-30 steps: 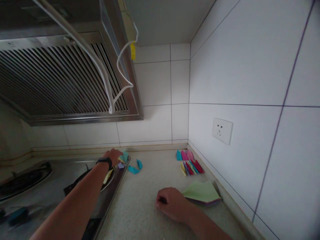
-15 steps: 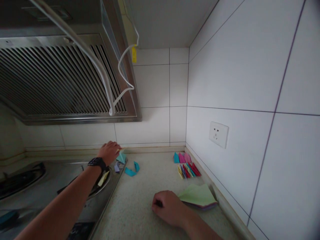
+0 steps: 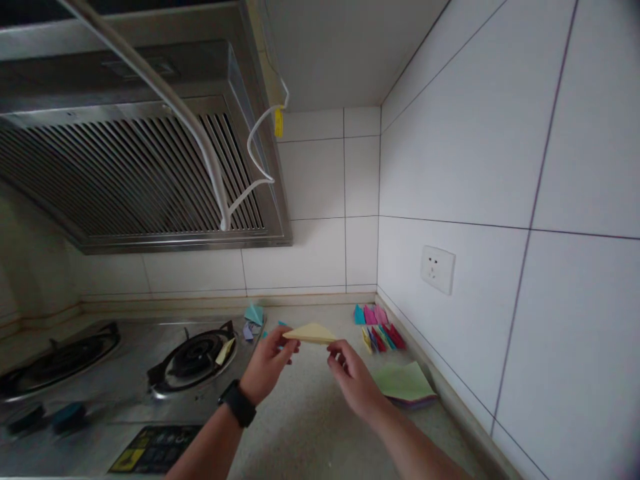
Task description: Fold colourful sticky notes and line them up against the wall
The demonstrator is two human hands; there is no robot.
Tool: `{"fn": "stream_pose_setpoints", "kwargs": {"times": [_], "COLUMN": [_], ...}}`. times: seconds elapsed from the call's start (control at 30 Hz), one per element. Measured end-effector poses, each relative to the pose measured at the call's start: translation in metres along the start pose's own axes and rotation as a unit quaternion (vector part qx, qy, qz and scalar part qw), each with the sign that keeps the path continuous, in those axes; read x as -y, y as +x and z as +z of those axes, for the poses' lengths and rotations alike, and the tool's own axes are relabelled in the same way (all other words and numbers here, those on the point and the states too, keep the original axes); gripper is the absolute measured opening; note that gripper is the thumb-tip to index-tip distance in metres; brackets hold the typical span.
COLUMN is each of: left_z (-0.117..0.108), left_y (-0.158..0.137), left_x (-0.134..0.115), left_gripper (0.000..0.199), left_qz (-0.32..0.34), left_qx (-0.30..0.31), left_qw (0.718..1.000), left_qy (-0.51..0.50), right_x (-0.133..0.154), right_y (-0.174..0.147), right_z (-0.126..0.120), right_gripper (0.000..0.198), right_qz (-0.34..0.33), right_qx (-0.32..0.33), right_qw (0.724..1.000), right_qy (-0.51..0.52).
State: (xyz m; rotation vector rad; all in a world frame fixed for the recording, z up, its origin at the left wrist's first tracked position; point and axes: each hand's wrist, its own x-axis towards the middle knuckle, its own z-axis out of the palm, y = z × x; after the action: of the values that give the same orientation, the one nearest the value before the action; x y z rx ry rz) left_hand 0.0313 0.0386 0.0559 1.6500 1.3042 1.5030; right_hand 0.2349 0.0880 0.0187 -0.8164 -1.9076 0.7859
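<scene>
A folded piece of pale yellow paper [image 3: 313, 333] is stretched between my two hands above the counter. My left hand [image 3: 270, 360], with a black watch on the wrist, pinches its left end. At its right end my right hand [image 3: 350, 373] pinches the other tip. Behind my left fingers lies a blue folded paper, mostly hidden. A teal folded paper [image 3: 255, 314] and a small lilac one [image 3: 248, 331] rest by the stove's right edge. To the right of my right hand is a stack of paper squares [image 3: 406, 383], light green on top.
Small folded papers in several colours [image 3: 383, 338] stand in rows near the right wall. A gas stove [image 3: 130, 393] fills the left side, with a yellow folded paper [image 3: 225, 352] on its right burner. Above hangs a range hood [image 3: 150, 180] with a dangling white cable [image 3: 255, 150].
My left hand has come back from the far stove edge to the middle of the counter. Both hands now grip the yellow paper. The view has shifted slightly left.
</scene>
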Motion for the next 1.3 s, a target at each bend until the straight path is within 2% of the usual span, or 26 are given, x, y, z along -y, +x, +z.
{"fn": "stream_pose_setpoints", "kwargs": {"times": [0.07, 0.23, 0.33, 0.5, 0.73, 0.87, 1.0, 1.1, 1.2, 1.3], "left_z": [0.011, 0.016, 0.018, 0.027, 0.038, 0.043, 0.045, 0.047, 0.048, 0.047], "left_y": [-0.007, -0.016, -0.016, -0.013, -0.016, -0.021, -0.023, -0.021, -0.019, -0.019], "left_x": [0.018, 0.045, 0.049, 0.055, 0.051, 0.045, 0.043, 0.046, 0.05, 0.051], "left_gripper": [0.031, 0.034, 0.038, 0.036, 0.03, 0.028, 0.031, 0.034, 0.032, 0.033], "left_qz": [-0.041, -0.089, -0.121, -0.125, -0.141, -0.148, -0.15, -0.149, -0.13, -0.112], "left_qx": [-0.005, 0.003, -0.002, -0.025, 0.047, 0.103, 0.141, 0.139, 0.119, 0.113], "left_qw": [0.995, 0.981, 0.973, 0.964, 0.942, 0.937, 0.935, 0.949, 0.968, 0.974], "left_qy": [-0.087, -0.17, -0.199, -0.233, -0.3, -0.3, -0.289, -0.241, -0.179, -0.159], "right_x": [-0.002, -0.012, -0.019, -0.02, -0.009, -0.01, -0.019, -0.023, -0.02, -0.012], "right_y": [0.002, 0.002, 0.002, 0.004, 0.004, 0.004, 0.004, 0.004, 0.003, 0.002], "right_z": [-0.001, 0.002, 0.006, 0.009, 0.013, 0.014, 0.018, 0.02, 0.019, 0.017], "right_gripper": [0.019, 0.023, 0.031, 0.046, 0.059, 0.049, 0.032, 0.024, 0.025, 0.024], "right_qz": [0.001, 0.018, 0.069, 0.158, 0.191, 0.163, 0.116, 0.084, 0.061, 0.045], "right_qx": [-0.035, -0.067, -0.075, -0.018, -0.027, -0.014, 0.002, 0.008, 0.017, 0.031], "right_qw": [0.999, 0.998, 0.994, 0.978, 0.952, 0.95, 0.969, 0.982, 0.988, 0.992], "right_qy": [0.013, 0.004, 0.031, 0.133, 0.238, 0.266, 0.219, 0.171, 0.138, 0.113]}}
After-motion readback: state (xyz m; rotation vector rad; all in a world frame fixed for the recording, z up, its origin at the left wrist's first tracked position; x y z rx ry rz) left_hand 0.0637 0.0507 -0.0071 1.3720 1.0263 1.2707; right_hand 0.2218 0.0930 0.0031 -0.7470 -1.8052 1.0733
